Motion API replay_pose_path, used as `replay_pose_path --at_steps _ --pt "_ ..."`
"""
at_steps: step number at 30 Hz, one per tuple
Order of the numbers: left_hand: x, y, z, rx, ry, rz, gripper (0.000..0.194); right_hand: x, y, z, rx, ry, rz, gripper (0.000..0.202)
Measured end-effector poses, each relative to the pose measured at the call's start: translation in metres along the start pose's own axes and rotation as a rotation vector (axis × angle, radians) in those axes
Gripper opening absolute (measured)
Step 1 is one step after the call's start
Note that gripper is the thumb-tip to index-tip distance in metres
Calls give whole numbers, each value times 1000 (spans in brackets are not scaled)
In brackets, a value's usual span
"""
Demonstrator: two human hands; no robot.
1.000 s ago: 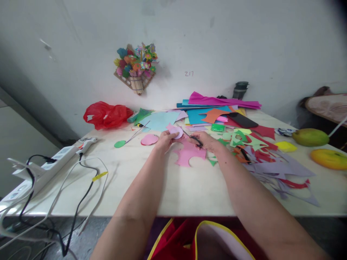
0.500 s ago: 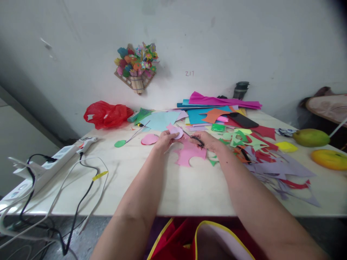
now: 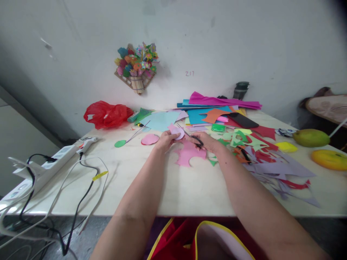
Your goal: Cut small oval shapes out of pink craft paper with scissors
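Observation:
Between the thumb and fingers of my left hand (image 3: 166, 141) is a round lilac piece (image 3: 178, 134), with a bit of pink sheet showing behind it. My right hand (image 3: 205, 141) grips black-handled scissors (image 3: 198, 142); their blades point up and left, close to the lilac piece. Below both hands a pink sheet with curved cut-outs (image 3: 185, 156) lies on the table. A pink round piece with a red edge (image 3: 150, 139) rests left of my left hand, and farther left is a green disc (image 3: 120, 143) beside a thin stick.
Coloured sheets (image 3: 208, 116) and a black phone (image 3: 243, 120) lie at the back. Scraps (image 3: 276, 166) and two mangoes (image 3: 311, 138) are on the right. A red plastic bag (image 3: 107, 115) sits back left, near a power strip (image 3: 40, 173) with loose cables.
The lilac piece has shifted slightly right and turned a little in my left hand. My right hand and the scissors have moved slightly left.

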State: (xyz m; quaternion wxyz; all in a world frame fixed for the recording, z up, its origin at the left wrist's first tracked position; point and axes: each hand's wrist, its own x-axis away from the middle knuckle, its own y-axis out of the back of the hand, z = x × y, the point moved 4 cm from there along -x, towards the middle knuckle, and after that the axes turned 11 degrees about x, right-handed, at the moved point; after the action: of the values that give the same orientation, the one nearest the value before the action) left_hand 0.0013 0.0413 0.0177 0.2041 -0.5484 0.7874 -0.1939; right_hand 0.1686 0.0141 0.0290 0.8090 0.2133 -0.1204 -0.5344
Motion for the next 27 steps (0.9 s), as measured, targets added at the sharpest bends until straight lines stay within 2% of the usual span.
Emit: replay_pose_path --at_steps 21,27 --pt "2 0 -2 -35 16 -7 22 1 1 4 -61 -1 -19 34" --pt "2 3 -2 -91 56 39 25 0 2 0 -84 12 3 32"
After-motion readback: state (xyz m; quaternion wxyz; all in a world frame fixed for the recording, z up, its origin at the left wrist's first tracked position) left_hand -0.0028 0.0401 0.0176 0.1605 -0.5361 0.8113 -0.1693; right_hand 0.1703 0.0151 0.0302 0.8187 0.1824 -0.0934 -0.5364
